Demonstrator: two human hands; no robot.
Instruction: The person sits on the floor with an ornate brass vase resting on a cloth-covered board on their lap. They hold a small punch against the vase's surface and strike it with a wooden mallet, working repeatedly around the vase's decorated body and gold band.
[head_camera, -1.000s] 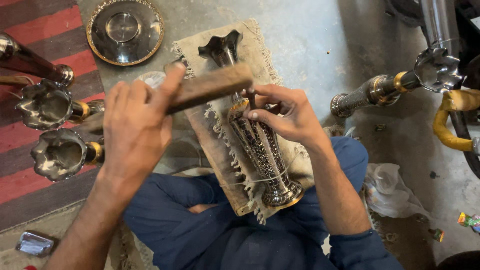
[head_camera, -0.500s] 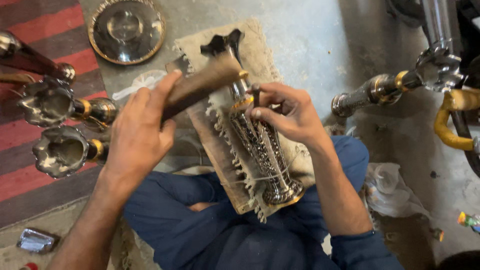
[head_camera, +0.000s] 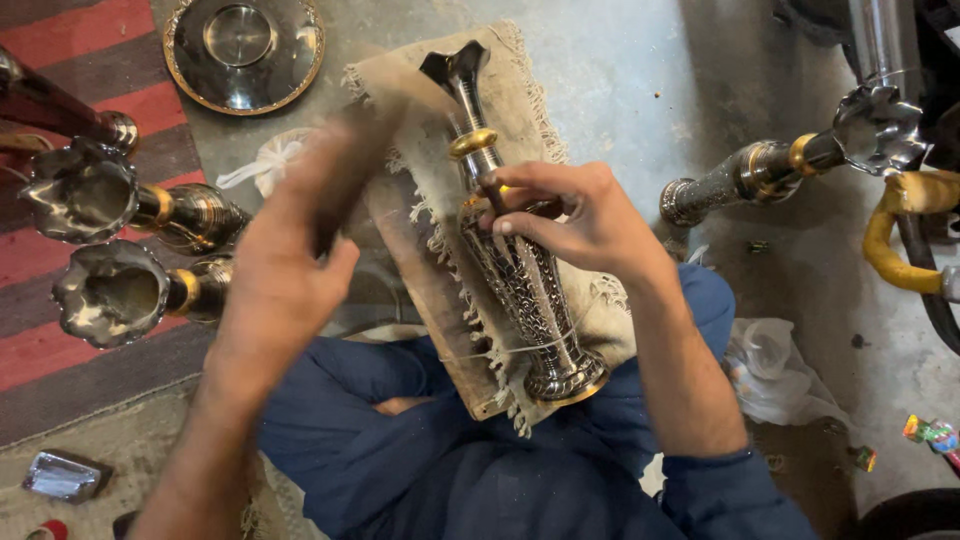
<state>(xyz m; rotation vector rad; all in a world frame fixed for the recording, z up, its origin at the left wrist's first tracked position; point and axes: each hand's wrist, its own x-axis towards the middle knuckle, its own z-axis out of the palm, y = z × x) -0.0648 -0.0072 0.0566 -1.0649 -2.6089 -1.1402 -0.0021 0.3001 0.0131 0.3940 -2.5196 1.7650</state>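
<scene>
Head view. Right hand (head_camera: 580, 220) at centre frame, fingers wrapped around the neck of an engraved metal vase (head_camera: 520, 270). The vase lies on a fringed cloth (head_camera: 530, 100) over a wooden board (head_camera: 420, 290) on the person's lap, long axis running from upper centre to lower right, flared mouth away from the body. Left hand (head_camera: 285, 270), left of the vase, is closed on a blurred wooden mallet (head_camera: 350, 150) raised above it. Two fluted vases (head_camera: 110, 240) lie at left edge; their insides look empty.

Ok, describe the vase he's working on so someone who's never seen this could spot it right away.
Start at the fringed beige cloth over a wooden board on the person's lap. On it lies a tall metal vase, flared mouth pointing away, gripped at its neck by the right hand. Unlike the vases on the striped rug at left, it's the only one being held.
</scene>
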